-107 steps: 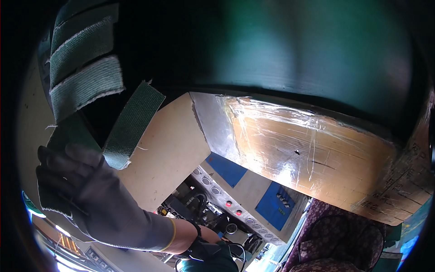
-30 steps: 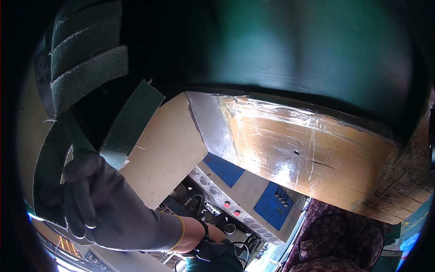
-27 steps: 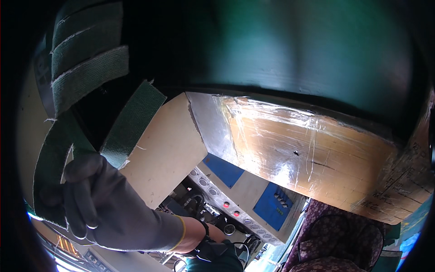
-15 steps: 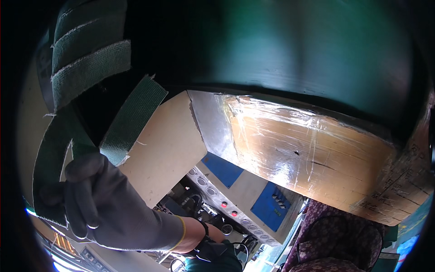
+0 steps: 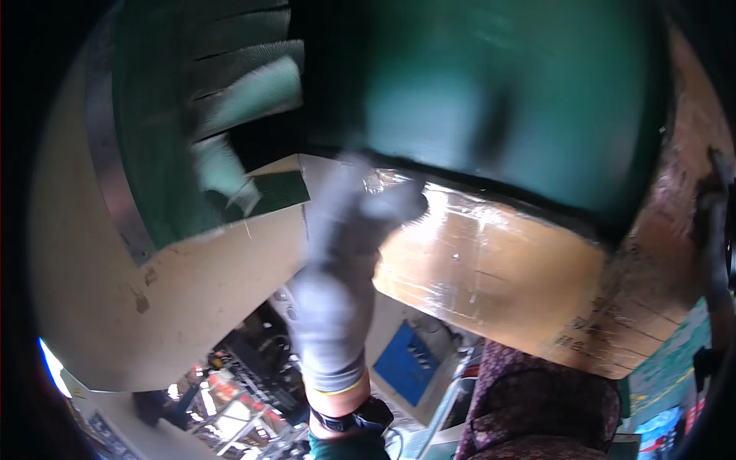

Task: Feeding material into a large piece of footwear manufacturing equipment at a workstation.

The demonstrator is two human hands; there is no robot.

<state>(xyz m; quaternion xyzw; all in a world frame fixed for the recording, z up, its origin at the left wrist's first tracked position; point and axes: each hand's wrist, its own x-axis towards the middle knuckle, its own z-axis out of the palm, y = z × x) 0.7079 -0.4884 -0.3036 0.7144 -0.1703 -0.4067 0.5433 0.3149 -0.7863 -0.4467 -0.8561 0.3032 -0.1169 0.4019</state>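
My left hand [image 5: 337, 253], in a grey knitted glove, is blurred by motion in front of a cardboard box's near edge. Its thumb and fingers stand apart, with nothing visible between them. Left of it lie green woven strips [image 5: 261, 92] with frayed ends, overlapping on a beige board. A green piece [image 5: 280, 192] of the same material rests nearest my fingers. The cardboard box [image 5: 491, 268], wrapped in shiny clear film, holds smooth dark green material [image 5: 552, 115]. At the far right edge, my right hand [image 5: 714, 230], dark-gloved, is beside the box's side; its fingers are unclear.
The beige board [image 5: 207, 307] spreads across the left, with a metal strip [image 5: 119, 169] along the green material. Below are machine parts [image 5: 261, 368] and a blue panel [image 5: 406, 364]. Purple flowered cloth [image 5: 537, 406] shows under the box.
My left hand has let go of the green strip and moved right and up toward the box. The strips now lie farther right in view, and the view has shifted.
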